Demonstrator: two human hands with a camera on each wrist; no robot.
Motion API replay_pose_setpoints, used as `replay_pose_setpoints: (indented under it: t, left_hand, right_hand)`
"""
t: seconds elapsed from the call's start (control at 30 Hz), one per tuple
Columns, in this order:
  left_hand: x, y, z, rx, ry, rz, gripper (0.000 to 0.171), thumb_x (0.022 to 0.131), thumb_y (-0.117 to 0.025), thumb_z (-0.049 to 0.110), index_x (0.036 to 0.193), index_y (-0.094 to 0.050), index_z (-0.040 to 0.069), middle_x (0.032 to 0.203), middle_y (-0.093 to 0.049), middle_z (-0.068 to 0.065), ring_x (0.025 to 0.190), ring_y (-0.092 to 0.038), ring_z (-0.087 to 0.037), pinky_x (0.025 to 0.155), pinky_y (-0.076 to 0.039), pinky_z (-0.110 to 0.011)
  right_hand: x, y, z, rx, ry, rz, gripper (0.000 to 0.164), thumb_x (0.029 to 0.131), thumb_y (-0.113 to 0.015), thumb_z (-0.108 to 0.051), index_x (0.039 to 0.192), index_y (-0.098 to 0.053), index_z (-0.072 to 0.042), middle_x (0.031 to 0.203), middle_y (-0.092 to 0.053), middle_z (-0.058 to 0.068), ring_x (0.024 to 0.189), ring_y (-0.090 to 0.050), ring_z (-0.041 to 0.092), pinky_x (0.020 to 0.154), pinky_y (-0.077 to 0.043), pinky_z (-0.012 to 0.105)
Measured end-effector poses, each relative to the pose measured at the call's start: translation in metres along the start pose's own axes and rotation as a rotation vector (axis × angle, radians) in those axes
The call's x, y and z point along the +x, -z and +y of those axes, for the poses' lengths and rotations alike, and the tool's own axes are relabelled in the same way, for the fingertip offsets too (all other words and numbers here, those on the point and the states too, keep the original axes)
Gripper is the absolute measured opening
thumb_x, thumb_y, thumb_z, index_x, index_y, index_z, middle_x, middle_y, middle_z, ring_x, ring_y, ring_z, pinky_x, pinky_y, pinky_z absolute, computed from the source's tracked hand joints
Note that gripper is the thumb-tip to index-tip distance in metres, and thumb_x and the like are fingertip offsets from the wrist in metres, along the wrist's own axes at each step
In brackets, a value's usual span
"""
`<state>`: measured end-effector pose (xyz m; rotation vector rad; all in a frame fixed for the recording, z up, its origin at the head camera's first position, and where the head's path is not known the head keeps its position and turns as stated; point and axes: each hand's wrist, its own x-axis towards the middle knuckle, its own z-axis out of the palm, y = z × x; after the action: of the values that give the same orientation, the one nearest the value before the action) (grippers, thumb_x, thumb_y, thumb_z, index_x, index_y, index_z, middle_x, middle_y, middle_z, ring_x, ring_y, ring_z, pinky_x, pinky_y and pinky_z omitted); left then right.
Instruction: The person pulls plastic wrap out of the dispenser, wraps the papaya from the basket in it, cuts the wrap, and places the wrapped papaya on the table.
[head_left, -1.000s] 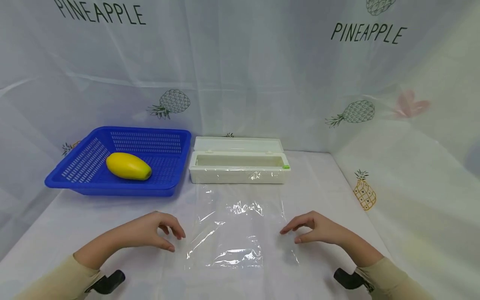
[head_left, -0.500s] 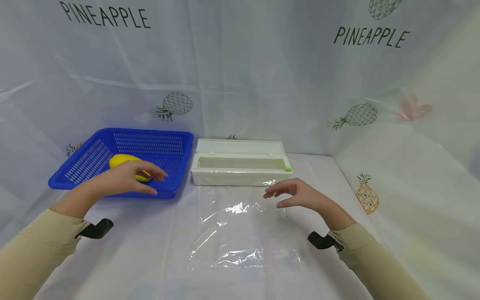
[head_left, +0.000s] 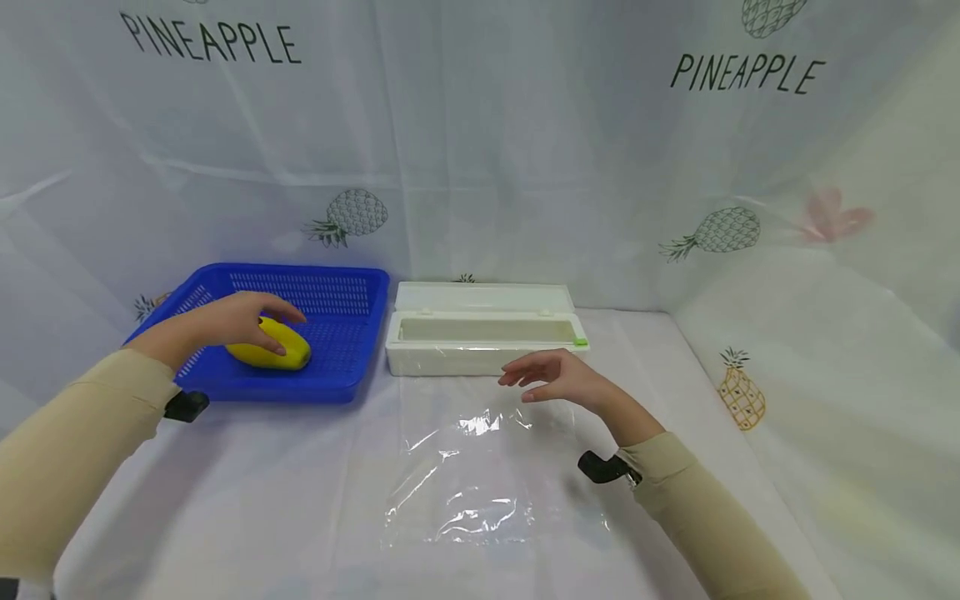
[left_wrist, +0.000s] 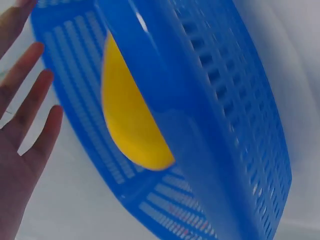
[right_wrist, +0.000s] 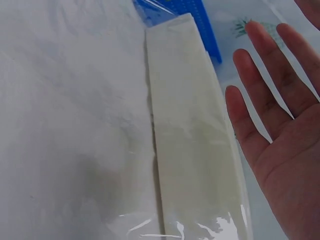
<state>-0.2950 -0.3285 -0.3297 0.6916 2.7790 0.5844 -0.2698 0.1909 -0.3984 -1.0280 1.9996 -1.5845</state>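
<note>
at far left a beige sleeve (head_left: 90,450) runs up to a black wrist-mounted device (head_left: 186,406), and beyond it the left hand (head_left: 242,321) hangs over a blue perforated plastic basket (head_left: 300,392). its fingers are loosely spread, gripping nothing. the yellow papaya-like fruit (head_left: 262,358) lies on its side inside the basket, beneath that hand; in the head view the thumb overlaps it, and whether they touch i cannot tell. the left wrist view shows the fruit partly hidden behind the basket's rim, with the fingers apart from it.

just right of the basket stands a long white dispenser box (head_left: 450,361), its hinged lid (head_left: 483,297) tipped back against the backdrop (head_left: 525,183) and a small green tab (head_left: 581,342) at its front right corner. clear plastic film (head_left: 465,475) stretches from the box's front across the white tablecloth (head_left: 285,508), wrinkled and shiny.

the right hand (head_left: 558,379) hovers near the box's front right end, above the film, fingers relaxed and slightly bent, holding nothing. a second black device and sleeve follow behind it. farther right, an orange pineapple print (head_left: 741,392) marks the side cloth, below a pink flower print (head_left: 836,218).
</note>
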Motion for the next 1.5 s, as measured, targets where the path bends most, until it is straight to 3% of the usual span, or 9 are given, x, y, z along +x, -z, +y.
replay_pose_setpoints:
  t: [0.13,0.27,0.67,0.9,1.2,1.5]
  left_hand:
    - [0.007,0.001,-0.018,0.060,0.020,-0.017,0.054,0.079,-0.082,0.022,0.128,-0.063,0.007,0.132,-0.055,-0.022,0.126,-0.040,-0.049,0.099,-0.033,-0.067]
    - [0.011,0.001,-0.032,0.084,0.052,-0.037,0.057,0.076,-0.084,0.018,0.128,-0.062,0.008,0.135,-0.049,-0.026,0.127,-0.035,-0.053,0.099,-0.029,-0.070]
    - [0.018,-0.004,-0.063,0.111,0.103,-0.176,0.082,0.068,-0.089,0.015,0.138,-0.049,0.005,0.138,-0.041,-0.035,0.123,-0.035,-0.058,0.094,-0.034,-0.072]
    - [0.019,-0.004,-0.059,0.098,0.106,-0.238,0.075,0.072,-0.085,0.006,0.138,-0.048,0.002,0.133,-0.044,-0.034,0.118,-0.040,-0.055,0.093,-0.036,-0.071]
    - [0.018,0.001,-0.055,0.152,0.058,-0.220,0.074,0.069,-0.089,0.016,0.132,-0.054,0.000,0.127,-0.052,-0.029,0.113,-0.046,-0.052,0.090,-0.038,-0.070]
    - [0.026,0.019,-0.037,0.131,0.010,-0.179,0.076,0.069,-0.089,0.019,0.135,-0.053,0.005,0.131,-0.051,-0.025,0.115,-0.046,-0.046,0.091,-0.038,-0.070]
  right_hand:
    - [0.002,-0.002,0.004,0.029,-0.002,-0.001,0.045,0.082,-0.069,0.011,0.126,-0.057,0.012,0.118,-0.065,0.023,0.113,-0.054,0.050,0.099,-0.039,0.059]
    - [0.001,-0.004,0.008,0.043,0.001,0.002,0.046,0.082,-0.071,0.007,0.126,-0.056,0.013,0.118,-0.064,0.025,0.112,-0.057,0.044,0.098,-0.039,0.061]
    - [-0.004,-0.016,0.025,0.053,0.003,-0.013,0.043,0.084,-0.068,0.009,0.126,-0.058,0.011,0.118,-0.063,0.028,0.111,-0.057,0.045,0.096,-0.040,0.061]
    - [-0.002,-0.020,0.027,0.040,-0.039,-0.036,0.045,0.084,-0.066,0.010,0.127,-0.054,0.016,0.119,-0.063,0.026,0.113,-0.056,0.047,0.097,-0.040,0.062]
    - [0.000,-0.018,0.025,0.023,-0.037,-0.042,0.043,0.084,-0.068,0.009,0.126,-0.057,0.011,0.119,-0.064,0.024,0.113,-0.058,0.040,0.097,-0.040,0.061]
    - [0.004,-0.016,0.023,0.028,-0.015,-0.031,0.044,0.084,-0.068,0.008,0.127,-0.058,0.009,0.119,-0.064,0.025,0.113,-0.055,0.048,0.097,-0.039,0.062]
